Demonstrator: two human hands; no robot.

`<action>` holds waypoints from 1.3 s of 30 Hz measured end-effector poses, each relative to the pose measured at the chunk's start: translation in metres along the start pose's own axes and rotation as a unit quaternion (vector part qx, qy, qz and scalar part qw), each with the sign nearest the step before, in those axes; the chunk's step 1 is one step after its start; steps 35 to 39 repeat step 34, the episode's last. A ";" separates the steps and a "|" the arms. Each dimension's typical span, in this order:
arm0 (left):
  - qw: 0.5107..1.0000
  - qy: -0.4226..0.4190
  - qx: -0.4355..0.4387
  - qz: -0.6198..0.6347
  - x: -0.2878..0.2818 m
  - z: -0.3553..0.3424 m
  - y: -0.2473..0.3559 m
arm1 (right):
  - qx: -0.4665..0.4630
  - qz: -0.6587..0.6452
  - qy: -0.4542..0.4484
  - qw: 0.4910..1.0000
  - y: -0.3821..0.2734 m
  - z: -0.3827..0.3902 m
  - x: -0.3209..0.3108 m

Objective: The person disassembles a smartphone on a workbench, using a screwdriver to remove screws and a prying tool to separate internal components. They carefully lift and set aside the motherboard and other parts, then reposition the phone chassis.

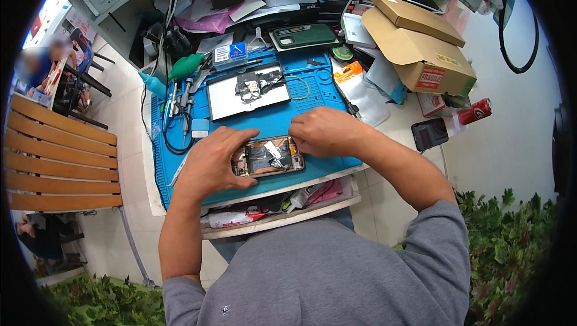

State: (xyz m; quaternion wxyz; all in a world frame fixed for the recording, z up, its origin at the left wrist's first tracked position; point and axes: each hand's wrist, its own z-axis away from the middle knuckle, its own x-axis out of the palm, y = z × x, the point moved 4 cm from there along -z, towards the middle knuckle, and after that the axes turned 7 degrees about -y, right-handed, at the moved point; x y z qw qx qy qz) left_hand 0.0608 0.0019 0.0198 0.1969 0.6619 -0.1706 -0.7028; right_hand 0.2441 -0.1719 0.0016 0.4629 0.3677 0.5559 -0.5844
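An opened smartphone [261, 159] lies on the blue work mat [329, 166], its bare inner frame, black middle and silvery foil strip showing. My left hand [211, 159] holds its left end, thumb at the near edge and fingers at the far edge. At the phone's upper right corner, my right hand [321, 132] is closed in a pinch. Whatever its fingertips hold is hidden or too small to make out. Just beyond the phone sits a white tray [223, 102] with a dark rim, bearing small black phone parts [258, 84].
Screwdrivers [172, 104] and a green blower bulb [186, 66] lie left of the tray. Behind it are a blue-and-white box [230, 54] and a green phone case [305, 36]. Cardboard boxes [415, 43], a red can [475, 112] and a black device [430, 134] stand at right. An open drawer [279, 218] juts out below.
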 end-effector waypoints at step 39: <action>0.985 0.126 -0.022 0.116 -0.046 0.020 -0.020 | 0.083 -0.236 0.017 0.968 -0.024 -0.035 0.004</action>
